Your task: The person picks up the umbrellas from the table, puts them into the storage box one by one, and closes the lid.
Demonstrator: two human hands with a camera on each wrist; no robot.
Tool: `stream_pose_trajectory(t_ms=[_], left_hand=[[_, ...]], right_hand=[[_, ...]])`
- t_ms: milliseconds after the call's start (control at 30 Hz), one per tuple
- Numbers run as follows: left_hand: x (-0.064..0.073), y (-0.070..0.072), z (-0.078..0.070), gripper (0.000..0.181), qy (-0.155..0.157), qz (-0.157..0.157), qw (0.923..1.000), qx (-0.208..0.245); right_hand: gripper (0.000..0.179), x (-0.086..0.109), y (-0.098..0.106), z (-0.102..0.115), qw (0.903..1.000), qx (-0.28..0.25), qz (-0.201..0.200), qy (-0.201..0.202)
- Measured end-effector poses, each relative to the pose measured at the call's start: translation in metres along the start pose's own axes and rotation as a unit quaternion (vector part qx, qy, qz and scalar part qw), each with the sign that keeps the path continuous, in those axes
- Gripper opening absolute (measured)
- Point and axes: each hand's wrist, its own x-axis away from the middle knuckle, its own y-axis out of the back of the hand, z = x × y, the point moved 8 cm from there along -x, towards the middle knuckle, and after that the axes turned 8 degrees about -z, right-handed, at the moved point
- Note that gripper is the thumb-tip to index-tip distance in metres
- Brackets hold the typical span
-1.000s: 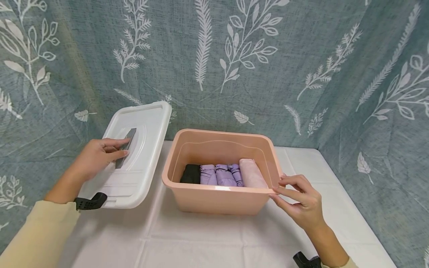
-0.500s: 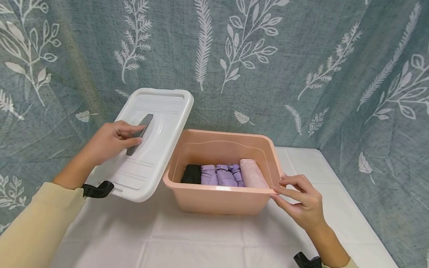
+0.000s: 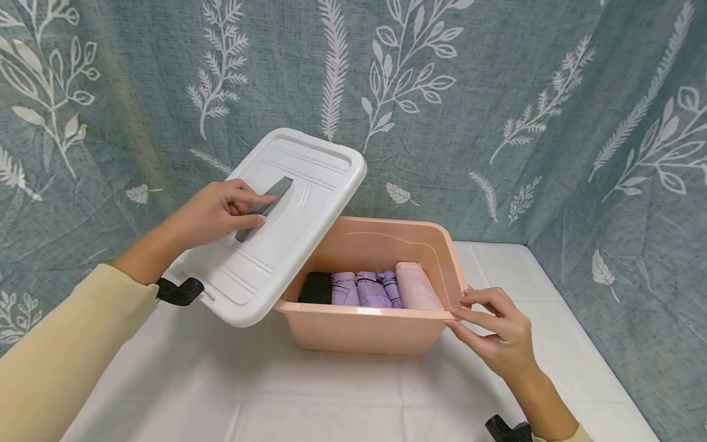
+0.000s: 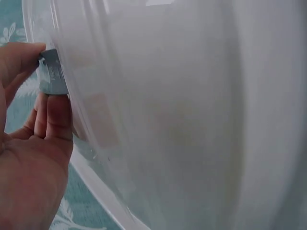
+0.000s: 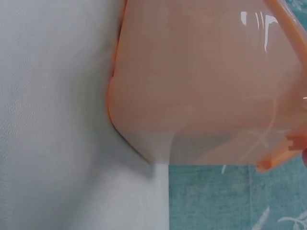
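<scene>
My left hand (image 3: 221, 212) pinches the grey handle (image 3: 283, 186) of a white plastic lid (image 3: 309, 209) between thumb and fingers. The lid is tilted in the air and overlaps the left part of a peach storage bin (image 3: 364, 331). In the left wrist view the handle (image 4: 55, 72) sits between thumb and fingertips. My right hand (image 3: 499, 331) pinches the bin's front right rim corner. Inside the bin lie a black bundle (image 3: 316, 287), several purple rolled bundles (image 3: 371, 290) and a pale pink roll (image 3: 418, 287). The right wrist view shows the bin's side (image 5: 192, 81).
The bin stands on a white-covered table (image 3: 342, 399). A blue-green curtain (image 3: 420, 166) with white leaf prints hangs behind and along both sides. The table's right edge runs diagonally beyond my right hand.
My left hand has carried the lid right and upward, from beside the bin to partly over its left end. The right hand and the bin stay put.
</scene>
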Motion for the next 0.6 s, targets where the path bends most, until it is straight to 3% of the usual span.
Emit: stream_pose_trajectory(t_ms=[333, 600], left_hand=[[-0.018, -0.033, -0.032, 0.038, -0.066, 0.063, 0.9958, 0.0], [-0.03, -0.054, -0.056, 0.038, -0.103, 0.121, 0.9872, 0.014]], right_hand=[[0.026, -0.002, 0.0, 0.002, 0.9999, 0.009, -0.005, 0.01], [0.026, -0.004, -0.001, 0.005, 0.9999, 0.003, -0.011, 0.013]])
